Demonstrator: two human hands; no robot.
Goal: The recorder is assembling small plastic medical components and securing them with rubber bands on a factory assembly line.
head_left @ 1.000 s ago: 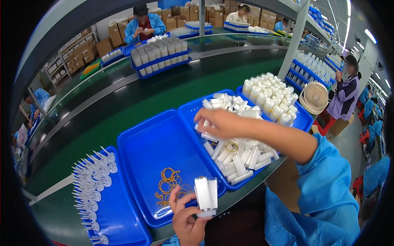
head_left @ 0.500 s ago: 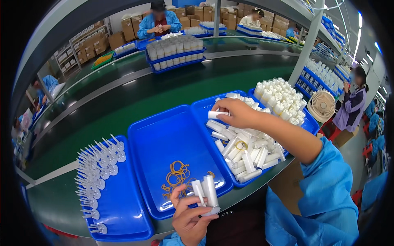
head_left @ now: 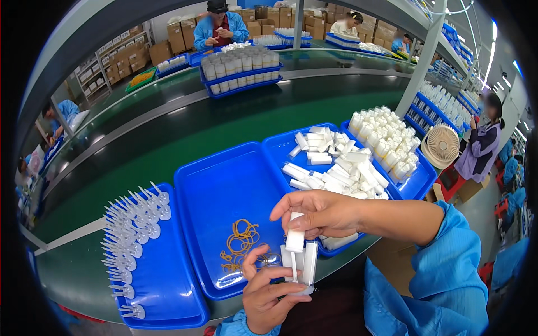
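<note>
My left hand (head_left: 268, 302) grips the clear plastic base (head_left: 303, 290) of a pronged holder at the near edge of the bench. White tubes (head_left: 309, 262) stand upright on that base, and a thin pale prong (head_left: 294, 267) rises beside them. Just above this prong, my right hand (head_left: 325, 213) pinches another white tube (head_left: 295, 239) between thumb and fingers, its lower end at the prong's top. Behind my right hand lies a blue tray (head_left: 269, 144) heaped with loose white tubes (head_left: 319, 158). My fingers partly cover the base.
To the left, a blue tray (head_left: 168, 269) holds clear pronged holders (head_left: 131, 241). Rubber bands (head_left: 242, 238) lie in the middle tray (head_left: 218, 185). Finished-looking tube clusters (head_left: 386, 140) fill a tray at right, near a fan (head_left: 441, 144). Stacked trays (head_left: 246, 73) stand across the green bench; several people sit beyond.
My right hand has come from the tube tray toward me, bringing a white tube over the holder. My left hand has shifted slightly right with the holder.
</note>
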